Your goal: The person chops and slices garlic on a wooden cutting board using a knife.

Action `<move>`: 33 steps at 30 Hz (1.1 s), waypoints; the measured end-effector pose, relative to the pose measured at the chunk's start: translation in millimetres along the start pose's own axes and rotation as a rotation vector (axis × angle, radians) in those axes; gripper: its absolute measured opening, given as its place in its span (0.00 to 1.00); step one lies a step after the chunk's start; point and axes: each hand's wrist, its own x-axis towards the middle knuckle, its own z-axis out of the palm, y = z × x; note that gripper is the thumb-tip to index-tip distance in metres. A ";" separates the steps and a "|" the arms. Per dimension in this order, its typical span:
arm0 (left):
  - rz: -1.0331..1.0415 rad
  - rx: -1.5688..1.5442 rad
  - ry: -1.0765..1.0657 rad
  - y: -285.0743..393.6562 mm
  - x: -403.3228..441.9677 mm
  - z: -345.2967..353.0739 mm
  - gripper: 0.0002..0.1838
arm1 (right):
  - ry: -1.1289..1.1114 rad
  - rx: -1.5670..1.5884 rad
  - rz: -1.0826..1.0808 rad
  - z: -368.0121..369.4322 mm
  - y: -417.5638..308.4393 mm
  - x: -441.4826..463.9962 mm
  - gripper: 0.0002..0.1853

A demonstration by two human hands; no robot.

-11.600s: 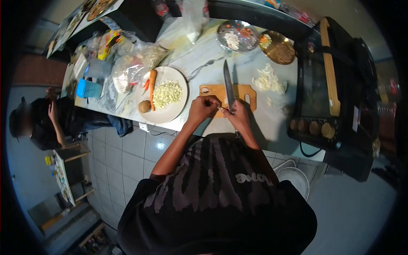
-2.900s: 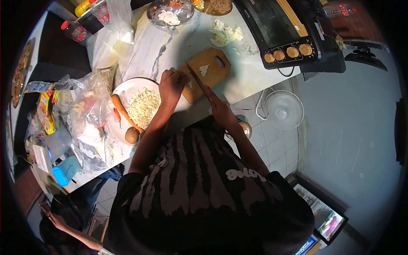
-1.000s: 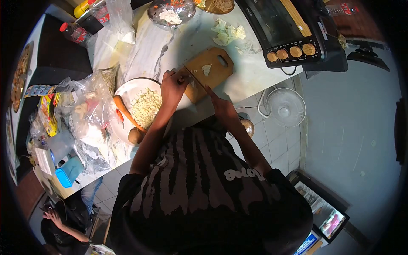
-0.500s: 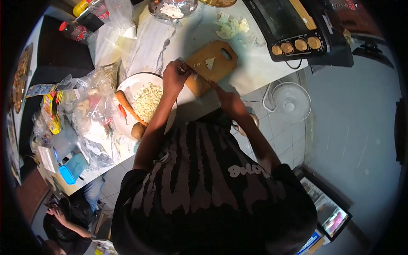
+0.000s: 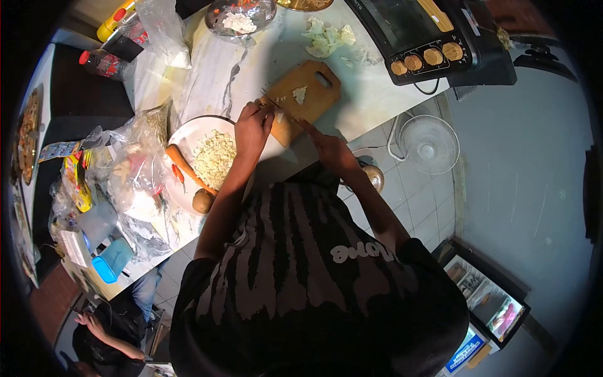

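— First, what stands left of centre in the frame?
— A plate (image 5: 188, 139) bearing a carrot (image 5: 181, 160) and chopped pieces (image 5: 213, 157), presumably kept within reach.
— And the left hand (image 5: 253, 125), at centre?
— Fingers bunched narrow at the board's left end; whether they grip food, I cannot tell.
— The knife (image 5: 291, 115)?
— Slanted across the board (image 5: 320, 100), just right of those fingers. The right hand (image 5: 331, 151) is closed around its handle, probably to steer the blade.
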 end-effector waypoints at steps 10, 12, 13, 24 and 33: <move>0.161 0.204 -0.052 5.0 -14.9 -9.7 0.13 | -0.067 -0.073 0.046 2.5 9.5 4.4 0.28; 0.166 0.227 -0.051 4.9 -14.9 -9.6 0.13 | -0.087 -0.071 0.014 0.3 13.0 6.2 0.28; 0.173 0.248 -0.051 4.9 -15.0 -9.5 0.13 | -0.089 -0.072 0.011 -0.4 14.4 6.5 0.28; 0.145 0.257 -0.055 8.5 -13.9 -7.2 0.12 | -0.161 -0.264 0.083 -7.2 9.9 11.9 0.32; 0.073 0.177 -0.023 12.1 -6.2 -9.1 0.08 | 0.102 -0.336 -0.191 -8.2 13.3 12.5 0.29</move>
